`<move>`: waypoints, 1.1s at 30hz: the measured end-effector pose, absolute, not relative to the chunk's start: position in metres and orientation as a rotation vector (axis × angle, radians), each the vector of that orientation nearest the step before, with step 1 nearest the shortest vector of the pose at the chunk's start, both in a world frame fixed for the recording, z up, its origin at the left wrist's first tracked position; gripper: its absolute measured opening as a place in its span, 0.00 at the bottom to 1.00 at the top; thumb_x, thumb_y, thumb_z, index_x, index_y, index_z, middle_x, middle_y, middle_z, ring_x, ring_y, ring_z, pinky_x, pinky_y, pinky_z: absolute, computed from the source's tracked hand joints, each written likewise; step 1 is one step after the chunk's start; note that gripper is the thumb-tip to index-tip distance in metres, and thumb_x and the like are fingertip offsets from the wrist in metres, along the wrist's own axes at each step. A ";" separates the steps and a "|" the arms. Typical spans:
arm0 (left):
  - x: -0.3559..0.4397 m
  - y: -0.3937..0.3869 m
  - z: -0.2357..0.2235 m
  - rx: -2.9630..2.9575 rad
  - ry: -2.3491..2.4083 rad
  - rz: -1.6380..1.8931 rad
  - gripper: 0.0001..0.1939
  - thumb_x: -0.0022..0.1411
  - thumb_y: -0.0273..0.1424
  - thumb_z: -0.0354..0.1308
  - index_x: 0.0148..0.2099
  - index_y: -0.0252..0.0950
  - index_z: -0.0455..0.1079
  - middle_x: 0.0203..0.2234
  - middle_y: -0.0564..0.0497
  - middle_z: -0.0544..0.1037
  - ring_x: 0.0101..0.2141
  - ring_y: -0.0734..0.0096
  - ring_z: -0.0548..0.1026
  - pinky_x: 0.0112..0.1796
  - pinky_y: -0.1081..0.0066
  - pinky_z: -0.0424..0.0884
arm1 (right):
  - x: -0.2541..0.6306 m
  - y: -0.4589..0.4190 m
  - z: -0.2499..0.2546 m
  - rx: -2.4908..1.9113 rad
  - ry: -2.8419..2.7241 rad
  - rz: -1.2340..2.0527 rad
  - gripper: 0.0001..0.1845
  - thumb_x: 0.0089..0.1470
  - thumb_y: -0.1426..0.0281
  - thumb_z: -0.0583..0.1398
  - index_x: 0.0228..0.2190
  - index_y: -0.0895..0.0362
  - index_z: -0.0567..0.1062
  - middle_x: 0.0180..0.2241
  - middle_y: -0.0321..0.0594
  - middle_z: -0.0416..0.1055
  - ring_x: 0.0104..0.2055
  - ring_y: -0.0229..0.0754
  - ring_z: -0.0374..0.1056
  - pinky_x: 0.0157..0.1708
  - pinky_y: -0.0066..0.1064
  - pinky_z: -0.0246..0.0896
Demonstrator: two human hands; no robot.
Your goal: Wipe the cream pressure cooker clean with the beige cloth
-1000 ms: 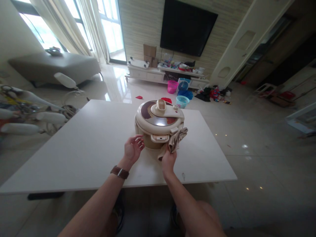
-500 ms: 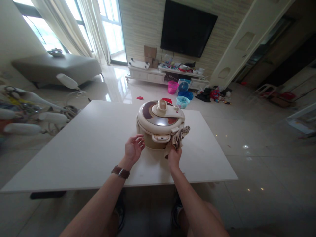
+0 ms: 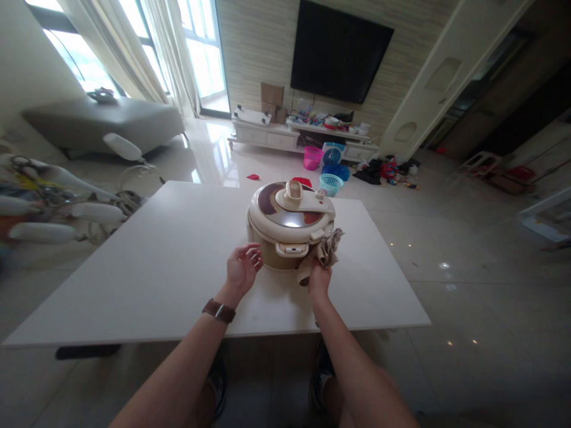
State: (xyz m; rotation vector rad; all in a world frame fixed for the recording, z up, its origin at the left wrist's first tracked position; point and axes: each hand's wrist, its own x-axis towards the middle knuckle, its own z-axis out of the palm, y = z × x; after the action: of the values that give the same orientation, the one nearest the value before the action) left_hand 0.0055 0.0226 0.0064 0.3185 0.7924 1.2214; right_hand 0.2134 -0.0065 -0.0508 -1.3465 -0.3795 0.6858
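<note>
A cream and brown electric pressure cooker [image 3: 292, 223] stands upright on the white table [image 3: 178, 249], its lid on. Beside its front right side, my right hand [image 3: 320, 279] grips a crumpled brownish cloth [image 3: 328, 249]. The cloth overlaps the cooker's lower right side in the picture; most of my right fingers are hidden behind it. My left hand [image 3: 242, 270] is by the cooker's front left side, palm turned inward, fingers loosely curled and apart with nothing in them. Whether its fingertips touch the cooker I cannot tell.
A pink basket [image 3: 313, 158] and a light blue basket [image 3: 331, 184] stand on the floor beyond the table. A low white TV cabinet [image 3: 267, 138] holds clutter under a wall television [image 3: 341, 50]. White-padded equipment [image 3: 98, 213] is at the left, near a grey bench [image 3: 107, 122].
My right hand and the cloth have shifted slightly to the right, and the cloth's folds look different. My left hand and the pressure cooker have stayed in place.
</note>
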 end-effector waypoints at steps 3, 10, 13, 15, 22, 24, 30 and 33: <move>0.006 0.022 0.006 0.319 0.791 1.220 0.11 0.54 0.33 0.58 0.36 0.32 0.76 0.27 0.50 0.73 0.25 0.73 0.71 0.28 0.72 0.70 | 0.219 -0.003 -0.053 -1.428 -0.293 0.690 0.22 0.46 0.62 0.65 0.42 0.60 0.81 0.43 0.46 0.83 0.47 0.51 0.76 0.49 0.40 0.70; 0.007 0.024 0.003 0.323 0.793 1.224 0.11 0.55 0.33 0.59 0.37 0.32 0.76 0.26 0.49 0.73 0.26 0.72 0.72 0.28 0.72 0.70 | 0.189 -0.018 -0.064 -1.430 -0.353 0.675 0.21 0.47 0.60 0.67 0.42 0.57 0.82 0.45 0.46 0.83 0.51 0.51 0.76 0.53 0.39 0.69; 0.008 0.024 0.003 0.327 0.796 1.221 0.11 0.55 0.34 0.59 0.37 0.32 0.76 0.26 0.50 0.73 0.25 0.72 0.72 0.28 0.72 0.70 | 0.188 -0.016 -0.067 -1.428 -0.336 0.676 0.20 0.46 0.61 0.67 0.41 0.57 0.82 0.44 0.46 0.83 0.50 0.51 0.77 0.52 0.39 0.70; 0.008 0.024 0.003 0.335 0.797 1.214 0.11 0.55 0.33 0.59 0.37 0.32 0.76 0.26 0.50 0.74 0.25 0.72 0.72 0.28 0.72 0.71 | 0.199 -0.009 -0.067 -1.432 -0.270 0.691 0.18 0.45 0.64 0.66 0.40 0.58 0.81 0.41 0.45 0.83 0.47 0.50 0.77 0.48 0.38 0.71; 0.008 0.022 0.003 0.333 0.807 1.207 0.10 0.54 0.33 0.59 0.36 0.32 0.76 0.26 0.50 0.74 0.25 0.73 0.71 0.28 0.73 0.71 | 0.209 0.001 -0.067 -1.271 -0.095 0.846 0.16 0.45 0.69 0.62 0.39 0.57 0.77 0.34 0.38 0.81 0.37 0.44 0.78 0.38 0.33 0.75; 0.008 0.023 0.004 0.332 0.805 1.212 0.11 0.54 0.33 0.59 0.37 0.32 0.76 0.26 0.49 0.74 0.25 0.73 0.72 0.28 0.73 0.71 | 0.199 -0.004 -0.067 -1.200 -0.059 0.906 0.15 0.48 0.69 0.62 0.41 0.57 0.76 0.34 0.38 0.81 0.36 0.44 0.79 0.38 0.34 0.77; 0.009 0.023 0.003 0.330 0.791 1.206 0.11 0.54 0.33 0.59 0.37 0.32 0.76 0.26 0.49 0.74 0.25 0.72 0.72 0.28 0.72 0.71 | 0.213 -0.006 -0.053 -1.139 0.135 1.073 0.07 0.52 0.72 0.58 0.36 0.54 0.72 0.29 0.35 0.79 0.32 0.42 0.78 0.36 0.35 0.78; 0.011 0.023 0.002 0.329 0.787 1.205 0.11 0.54 0.33 0.59 0.37 0.32 0.76 0.26 0.50 0.74 0.25 0.73 0.71 0.27 0.73 0.70 | 0.229 -0.005 -0.041 -1.116 0.137 0.961 0.07 0.50 0.72 0.59 0.35 0.54 0.72 0.29 0.33 0.78 0.31 0.41 0.77 0.36 0.33 0.79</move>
State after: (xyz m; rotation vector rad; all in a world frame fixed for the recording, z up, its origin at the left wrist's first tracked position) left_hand 0.0108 0.0231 0.0020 0.3286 0.7872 1.2049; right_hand 0.2286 -0.0048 -0.0407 -1.1157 0.1373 0.9611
